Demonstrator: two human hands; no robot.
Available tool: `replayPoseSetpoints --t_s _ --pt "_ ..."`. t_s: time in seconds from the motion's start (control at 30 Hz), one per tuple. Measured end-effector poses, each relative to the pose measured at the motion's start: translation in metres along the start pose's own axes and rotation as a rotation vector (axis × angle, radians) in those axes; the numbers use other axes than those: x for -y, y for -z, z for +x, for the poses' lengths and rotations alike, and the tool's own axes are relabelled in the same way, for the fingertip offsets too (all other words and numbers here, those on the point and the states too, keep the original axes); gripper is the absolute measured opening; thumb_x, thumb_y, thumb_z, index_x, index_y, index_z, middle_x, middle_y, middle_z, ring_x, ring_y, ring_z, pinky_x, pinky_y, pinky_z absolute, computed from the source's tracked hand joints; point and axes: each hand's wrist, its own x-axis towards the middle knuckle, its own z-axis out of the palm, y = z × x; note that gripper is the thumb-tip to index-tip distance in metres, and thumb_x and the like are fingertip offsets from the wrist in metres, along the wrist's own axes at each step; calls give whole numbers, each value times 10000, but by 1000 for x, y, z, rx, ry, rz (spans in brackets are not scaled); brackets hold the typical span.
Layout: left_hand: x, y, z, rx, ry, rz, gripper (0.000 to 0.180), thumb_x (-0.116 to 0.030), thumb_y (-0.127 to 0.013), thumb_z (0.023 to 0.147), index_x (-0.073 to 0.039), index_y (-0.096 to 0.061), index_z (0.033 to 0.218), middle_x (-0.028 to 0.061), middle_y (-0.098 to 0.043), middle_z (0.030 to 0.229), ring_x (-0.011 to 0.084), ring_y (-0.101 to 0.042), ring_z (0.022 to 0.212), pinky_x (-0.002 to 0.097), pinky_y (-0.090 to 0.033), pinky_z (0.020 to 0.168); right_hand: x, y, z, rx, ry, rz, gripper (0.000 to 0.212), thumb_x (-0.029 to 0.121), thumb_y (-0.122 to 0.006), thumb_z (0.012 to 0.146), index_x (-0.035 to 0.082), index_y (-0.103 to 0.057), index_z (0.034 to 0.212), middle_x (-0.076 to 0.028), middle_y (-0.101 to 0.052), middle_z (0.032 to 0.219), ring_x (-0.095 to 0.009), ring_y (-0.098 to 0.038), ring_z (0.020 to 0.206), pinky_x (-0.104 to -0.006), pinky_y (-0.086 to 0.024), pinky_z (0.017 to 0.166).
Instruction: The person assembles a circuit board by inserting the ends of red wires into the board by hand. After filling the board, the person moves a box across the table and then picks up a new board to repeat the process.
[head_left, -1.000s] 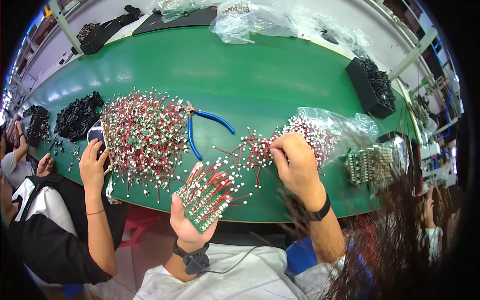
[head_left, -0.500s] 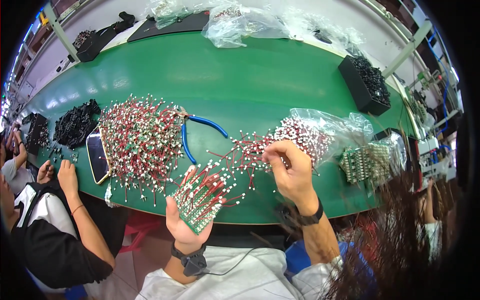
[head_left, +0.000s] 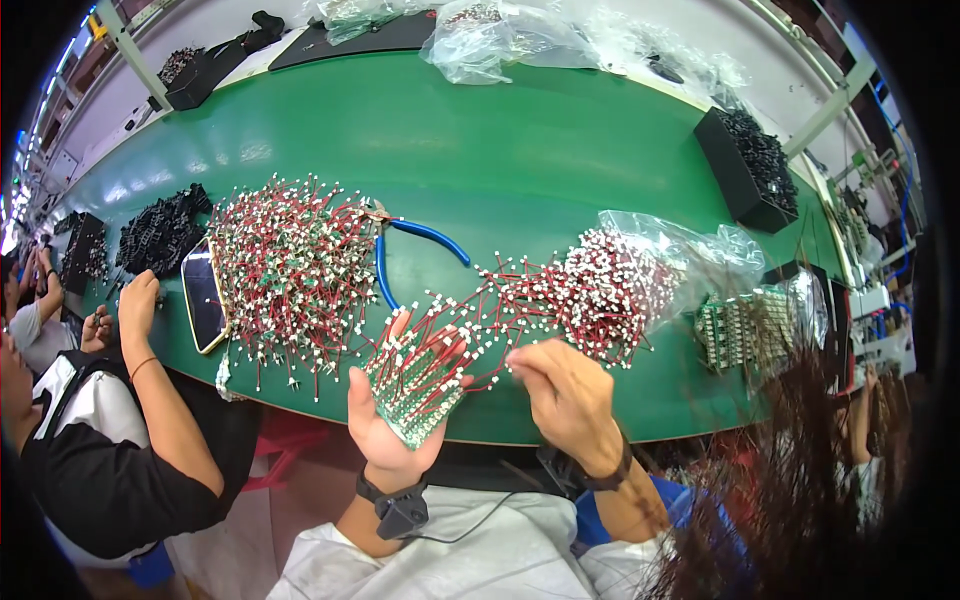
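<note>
One board (head_left: 432, 408), bristling with red wires (head_left: 408, 366), lies on the spread left hand (head_left: 387, 437) at the near edge of the desk (head_left: 500, 140); beside it, the right hand (head_left: 572, 402) pinches its fingertips together, perhaps on a wire.

No readable text, labels, numbers or signs showing.
Green circuit board (head_left: 417, 426), phone (head_left: 205, 300), clear plastic bag (head_left: 690, 262): none is displaying legible lettering; any print is staying too small or blurred.
</note>
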Motion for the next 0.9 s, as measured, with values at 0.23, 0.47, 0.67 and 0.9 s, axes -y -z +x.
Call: replayPoseSetpoints --t_s 0.23,0.47,0.67,0.9 --pt "6 -8 5 -89 -53 46 813 -610 -390 1000 -12 -286 1540 236 -506 1442 416 -591 1222 586 -553 912 2 -1 3 -4 -247 48 69 18 -700 890 9 -648 935 -100 -632 798 -207 -620 650 -290 -485 568" --pt "16 -15 9 -94 -121 174 848 -616 -400 992 -13 -226 1563 265 -474 1457 405 -555 1269 536 -546 942 25 -2 -5 153 -209 150 112 -2 -694 844 11 -631 935 -117 -623 820 -239 -634 667 -334 -487 555" --pt "17 -25 6 44 -126 197 927 -574 -502 974 11 -107 1576 247 -411 1511 364 -454 1383 519 -370 1152 15 -14 -9 253 -155 26 160 -2 -673 809 30 -609 952 -130 -582 780 -317 -601 662 -400 -478 581" --pt "16 -24 4 85 -108 310 955 -587 -507 967 -7 -63 1582 248 -417 1505 376 -488 1352 526 -395 1132 17 -12 -7 333 -257 97 156 26 -665 808 27 -612 955 -137 -577 770 -344 -592 658 -429 -476 584"
